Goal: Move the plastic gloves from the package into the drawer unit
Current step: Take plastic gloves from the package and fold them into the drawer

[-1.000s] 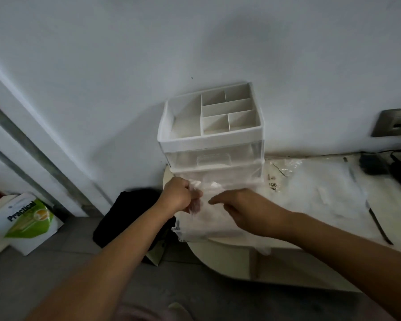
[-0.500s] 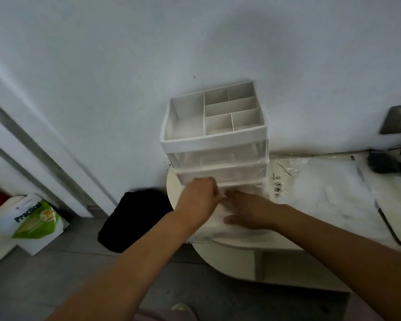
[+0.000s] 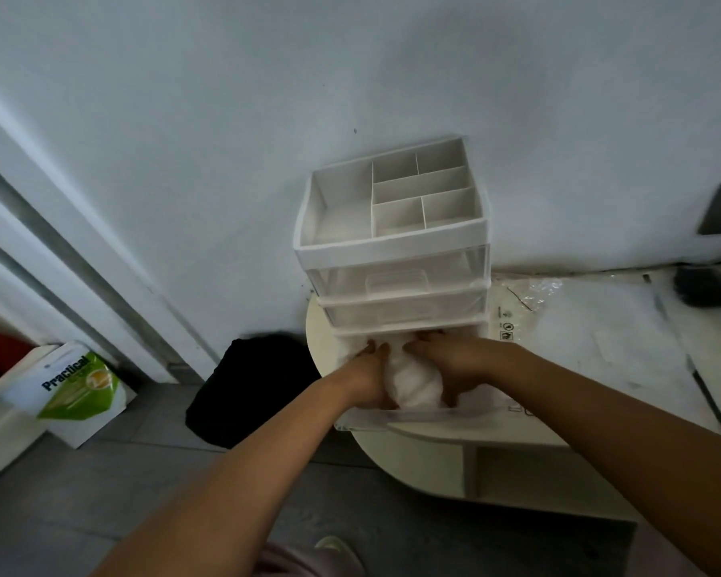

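The white drawer unit (image 3: pixel 392 247) stands on a pale round-edged table (image 3: pixel 413 456) against the wall. Its two upper clear drawers are closed and its bottom drawer (image 3: pixel 396 420) is pulled out toward me. A crumpled wad of clear plastic gloves (image 3: pixel 413 383) lies in that open drawer. My left hand (image 3: pixel 367 374) presses on the wad's left side and my right hand (image 3: pixel 458 362) on its right side, fingers reaching toward the drawer's back. The clear glove package (image 3: pixel 529 295) lies flat on the table just right of the unit.
The unit's top is an open tray with several compartments. Clear plastic sheeting (image 3: pixel 608 335) covers the table to the right, with dark cables and a plug (image 3: pixel 702 291) near the wall. On the floor at left lie a black bag (image 3: pixel 250 389) and a green-and-white box (image 3: pixel 73 387).
Both hands have moved forward and down from above the drawer into it, carrying the gloves. The left hand's fist on the gloves has loosened into a press.
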A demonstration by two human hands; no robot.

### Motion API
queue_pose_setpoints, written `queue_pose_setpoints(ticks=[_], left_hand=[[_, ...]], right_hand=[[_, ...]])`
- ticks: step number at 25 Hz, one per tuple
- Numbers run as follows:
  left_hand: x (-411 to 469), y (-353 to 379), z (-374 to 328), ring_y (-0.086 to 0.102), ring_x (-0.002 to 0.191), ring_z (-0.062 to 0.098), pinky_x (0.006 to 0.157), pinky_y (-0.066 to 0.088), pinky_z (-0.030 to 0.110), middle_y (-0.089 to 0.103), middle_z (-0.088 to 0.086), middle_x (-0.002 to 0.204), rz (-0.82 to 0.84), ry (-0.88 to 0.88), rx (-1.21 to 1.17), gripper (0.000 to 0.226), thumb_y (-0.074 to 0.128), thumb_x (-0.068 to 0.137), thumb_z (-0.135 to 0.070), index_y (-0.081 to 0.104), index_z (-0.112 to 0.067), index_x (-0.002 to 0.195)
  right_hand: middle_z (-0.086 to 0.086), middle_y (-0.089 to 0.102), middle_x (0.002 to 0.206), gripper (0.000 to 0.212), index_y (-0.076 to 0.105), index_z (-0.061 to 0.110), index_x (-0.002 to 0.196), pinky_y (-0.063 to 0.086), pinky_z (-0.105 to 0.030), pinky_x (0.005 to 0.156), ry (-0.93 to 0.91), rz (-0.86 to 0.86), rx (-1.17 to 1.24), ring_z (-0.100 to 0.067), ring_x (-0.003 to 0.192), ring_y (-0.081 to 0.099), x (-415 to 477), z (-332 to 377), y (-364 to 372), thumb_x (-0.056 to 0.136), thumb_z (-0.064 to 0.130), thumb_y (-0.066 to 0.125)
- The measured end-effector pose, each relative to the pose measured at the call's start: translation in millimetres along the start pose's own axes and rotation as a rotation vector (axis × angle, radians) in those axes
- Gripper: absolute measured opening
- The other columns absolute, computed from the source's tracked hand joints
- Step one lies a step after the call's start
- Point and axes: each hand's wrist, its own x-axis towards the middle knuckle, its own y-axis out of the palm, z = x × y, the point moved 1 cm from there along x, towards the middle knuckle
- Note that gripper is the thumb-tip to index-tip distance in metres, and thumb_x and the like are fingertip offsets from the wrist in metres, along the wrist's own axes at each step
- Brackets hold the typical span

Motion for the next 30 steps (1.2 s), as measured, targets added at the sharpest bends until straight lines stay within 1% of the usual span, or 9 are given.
queue_pose_setpoints(ticks=[4, 9, 14, 16, 18, 20, 23, 26, 30], left_hand=[[0, 0, -1, 0.028, 0.14, 0.032, 0.113, 0.028, 0.038, 0.019, 0.015, 0.155, -0.005, -0.009, -0.013, 0.09, 0.075, 0.08, -0.024, 0.019, -0.01, 0.149], [-7, -2, -7, 0.014, 0.145, 0.026, 0.114, 0.017, 0.03, 0.008, 0.013, 0.158, 0.003, 0.024, 0.043, 0.096, 0.07, 0.084, -0.028, 0.003, -0.009, 0.151], [-17, -13, -12, 0.028, 0.14, 0.025, 0.11, 0.024, 0.027, 0.026, 0.012, 0.154, -0.047, -0.019, 0.0, 0.083, 0.07, 0.085, -0.016, 0.018, -0.008, 0.149], [-20, -21, -17, 0.04, 0.132, 0.024, 0.105, 0.031, 0.026, 0.041, 0.013, 0.145, -0.155, -0.01, 0.003, 0.061, 0.066, 0.088, -0.017, 0.038, -0.006, 0.142], [-27, -28, -37, 0.056, 0.111, 0.024, 0.09, 0.042, 0.028, 0.062, 0.012, 0.117, -0.357, 0.059, 0.03, 0.028, 0.06, 0.092, -0.026, 0.063, -0.005, 0.111], [-34, -30, -68, 0.062, 0.081, 0.024, 0.074, 0.046, 0.033, 0.065, 0.01, 0.081, -0.503, 0.139, -0.022, 0.034, 0.057, 0.093, -0.035, 0.062, -0.007, 0.074], [-35, -20, -115, 0.052, 0.06, 0.016, 0.063, 0.042, 0.032, 0.056, 0.003, 0.061, -0.516, 0.27, -0.139, 0.045, 0.054, 0.094, -0.042, 0.051, -0.014, 0.059], [-23, 0, -161, 0.062, 0.09, 0.018, 0.082, 0.047, 0.031, 0.069, 0.006, 0.092, -0.415, 0.424, -0.255, 0.029, 0.057, 0.093, -0.036, 0.068, -0.011, 0.088], [4, 38, -204, 0.036, 0.135, 0.027, 0.109, 0.029, 0.034, 0.041, 0.013, 0.146, -0.148, 0.418, -0.097, 0.053, 0.056, 0.094, -0.033, 0.044, -0.008, 0.139]], right_hand=[[-0.007, 0.024, 0.152, 0.098, 0.02, 0.024, 0.149, 0.034, -0.033, 0.107, -0.015, -0.094, 0.193, -0.026, 0.135, 0.032, -8, 2, 3, 0.071, 0.018, 0.079], [0.005, 0.048, 0.134, 0.057, 0.053, 0.026, 0.131, 0.038, -0.021, 0.094, -0.054, -0.247, 0.531, -0.009, 0.114, 0.047, -41, -11, -9, 0.078, 0.022, 0.074], [0.009, 0.069, 0.08, 0.014, 0.072, 0.021, 0.086, 0.049, -0.013, 0.067, 0.083, -0.51, 0.646, 0.003, 0.068, 0.062, -85, -52, -21, 0.085, 0.034, 0.066], [0.007, 0.067, 0.073, 0.025, 0.071, 0.016, 0.081, 0.042, -0.015, 0.058, 0.237, -0.565, 0.469, -0.003, 0.064, 0.06, -98, -77, -19, 0.086, 0.04, 0.065], [-0.002, 0.067, 0.105, 0.043, 0.066, 0.013, 0.107, 0.045, -0.022, 0.075, 0.377, -0.496, 0.255, -0.012, 0.09, 0.06, -106, -101, -8, 0.083, 0.048, 0.064], [-0.01, 0.037, 0.147, 0.086, 0.036, 0.011, 0.142, 0.035, -0.034, 0.105, 0.491, -0.298, 0.184, -0.024, 0.132, 0.039, -112, -122, 15, 0.077, 0.058, 0.065], [-0.011, -0.004, 0.158, 0.119, -0.001, 0.016, 0.151, 0.016, -0.049, 0.115, 0.569, -0.167, 0.202, -0.035, 0.145, 0.001, -122, -144, 45, 0.067, 0.067, 0.067], [-0.015, -0.008, 0.157, 0.117, -0.003, 0.013, 0.151, 0.016, -0.045, 0.115, 0.652, -0.197, 0.353, -0.036, 0.145, 0.002, -127, -160, 57, 0.071, 0.065, 0.065], [-0.024, 0.042, 0.137, 0.048, 0.038, -0.003, 0.132, 0.04, -0.035, 0.101, 0.792, -0.444, 0.443, -0.033, 0.12, 0.047, -146, -183, 54, 0.092, 0.018, 0.054]])
